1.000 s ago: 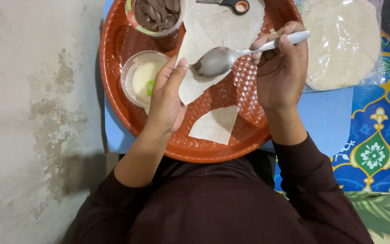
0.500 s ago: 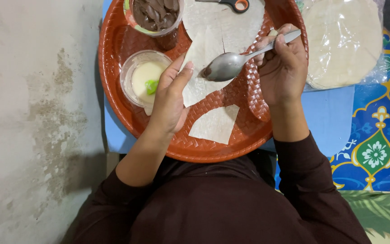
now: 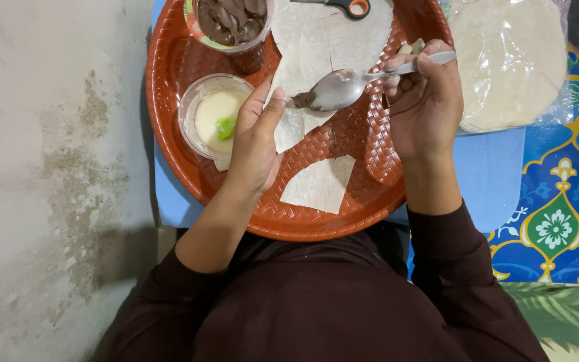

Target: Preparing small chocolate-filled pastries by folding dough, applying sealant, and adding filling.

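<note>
A metal spoon (image 3: 343, 87) was held level over the tray, bowl pointing left, with a dab of brown paste on its tip. Under it lay a pale, thin pastry sheet (image 3: 303, 100), flat on the tray, its left edge pressed down by fingers.

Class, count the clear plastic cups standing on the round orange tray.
2: a cup of brown paste at the tray's top edge, a cup of pale cream beside the left hand. Others may lie beyond the frame.
</note>
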